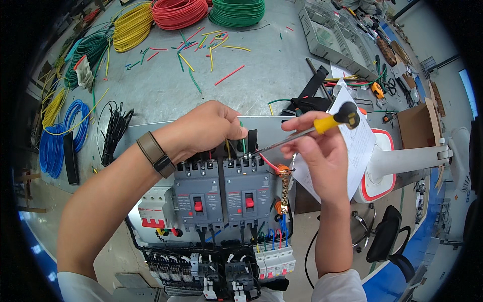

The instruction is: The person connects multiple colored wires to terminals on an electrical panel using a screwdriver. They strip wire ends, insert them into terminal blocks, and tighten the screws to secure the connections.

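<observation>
One screwdriver [326,124], pointing aslant down-left, right hand [324,158] gripping it, left hand [205,127] pinching green wire [244,145]

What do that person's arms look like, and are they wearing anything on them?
There are white sleeves. The left arm wears a watch with a brown strap and dark screen. The left grip and right grip have no gloves.

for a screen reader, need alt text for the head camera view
A person's right hand holds a yellow-and-black screwdriver, its tip at the top of a grey circuit breaker, while the left hand pinches a green wire. Beyond, coloured wire coils and scattered offcuts lie on a metal table.
</observation>
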The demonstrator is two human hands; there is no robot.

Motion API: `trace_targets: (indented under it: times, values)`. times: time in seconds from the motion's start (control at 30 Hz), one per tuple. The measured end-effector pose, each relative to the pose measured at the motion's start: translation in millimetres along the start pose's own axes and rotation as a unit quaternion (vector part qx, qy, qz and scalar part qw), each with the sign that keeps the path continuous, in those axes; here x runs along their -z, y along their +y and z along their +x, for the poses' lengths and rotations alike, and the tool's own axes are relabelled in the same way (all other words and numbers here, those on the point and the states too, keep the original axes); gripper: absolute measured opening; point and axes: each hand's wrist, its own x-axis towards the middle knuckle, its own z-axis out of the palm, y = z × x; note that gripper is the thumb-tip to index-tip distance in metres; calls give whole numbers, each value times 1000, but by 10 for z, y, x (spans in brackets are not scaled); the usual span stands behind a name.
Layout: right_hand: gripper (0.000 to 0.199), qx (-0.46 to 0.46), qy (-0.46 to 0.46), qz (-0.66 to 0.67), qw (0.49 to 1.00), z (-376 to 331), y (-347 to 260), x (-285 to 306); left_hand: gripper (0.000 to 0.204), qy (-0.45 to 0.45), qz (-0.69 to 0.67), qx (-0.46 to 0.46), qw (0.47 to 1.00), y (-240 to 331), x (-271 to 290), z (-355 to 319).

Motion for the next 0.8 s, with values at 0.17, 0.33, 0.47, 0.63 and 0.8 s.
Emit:
trace_targets:
  times: [0.17,0.33,0.47,0.63,0.8]
  values:
    - [91,-10,-148,264,953,47,27,358,34,3,15,-18,1000,-37,12,39]
    - [110,-25,-132,432,892,58,-6,436,37,1,17,-19,1000,-32,13,18]
    - [65,24,-153,433,888,136,-28,392,32,-8,-1,-30,1000,-40,8,16]
    - [33,132,-178,24,975,223,-649,115,26,-8,-6,-15,1000,-70,24,21]
    - [41,202,-234,-267,913,267,-1051,-120,27,-7,30,-50,998,-49,2,35]
